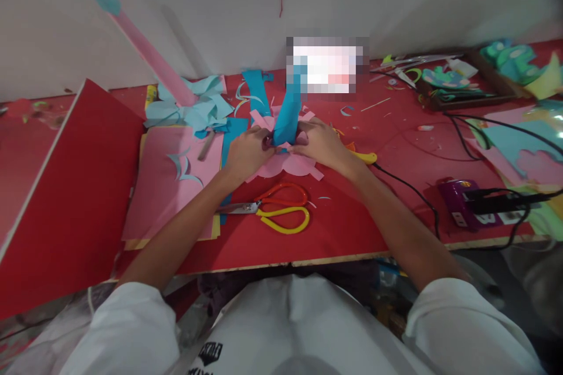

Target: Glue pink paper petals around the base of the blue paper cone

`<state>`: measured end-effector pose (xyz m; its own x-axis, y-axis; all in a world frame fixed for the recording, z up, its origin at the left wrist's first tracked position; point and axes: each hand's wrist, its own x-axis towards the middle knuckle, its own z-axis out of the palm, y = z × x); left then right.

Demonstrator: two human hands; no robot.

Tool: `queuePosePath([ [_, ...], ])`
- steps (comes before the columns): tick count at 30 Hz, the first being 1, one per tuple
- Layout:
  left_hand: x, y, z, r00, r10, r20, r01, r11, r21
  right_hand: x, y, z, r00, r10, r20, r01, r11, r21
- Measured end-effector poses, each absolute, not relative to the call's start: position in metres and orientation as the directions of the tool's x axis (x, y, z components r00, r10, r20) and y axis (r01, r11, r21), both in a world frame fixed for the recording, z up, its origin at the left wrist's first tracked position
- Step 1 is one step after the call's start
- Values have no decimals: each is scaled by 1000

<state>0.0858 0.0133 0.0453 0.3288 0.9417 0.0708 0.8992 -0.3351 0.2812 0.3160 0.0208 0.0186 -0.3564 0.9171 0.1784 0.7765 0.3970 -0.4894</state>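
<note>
A blue paper tube (288,114) stands upright, slightly tilted, in the middle of a pink paper flower shape (281,170) with scalloped edges and strips sticking out. My left hand (248,151) pinches the pink paper just left of the tube's base. On the other side, my right hand (324,143) is closed on the pink paper too, its fingertips near the base. The fingers partly hide where tube and flower meet. Scissors (285,209) with one red and one yellow handle loop lie in front of the flower. A yellow-handled tool (367,157) with a black cord lies beside my right wrist.
Pink sheets (160,176) with blue scraps are stacked at left, beside a raised red panel (74,199). Behind them a pink paper tube (149,50) rises from light-blue paper (211,96). A purple box (461,204) with cables and a dark tray (488,94) are at right.
</note>
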Motion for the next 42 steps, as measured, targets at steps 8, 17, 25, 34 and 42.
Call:
queuePosePath([
  [8,90,8,43,316,942,117,918,-334,214,316,17,22,-349,918,191,776,397,-491],
  [17,77,22,21,336,918,211,817,-396,419,318,17,14,-330,926,181,750,374,-546],
  [25,74,34,13,374,901,220,715,-431,550,311,22,19,-320,918,233,658,393,-643],
  [34,78,27,22,378,906,190,754,-420,505,309,18,28,-286,940,187,702,338,-627],
  [42,79,26,23,385,899,206,763,-436,477,308,18,28,-292,938,189,708,345,-617],
])
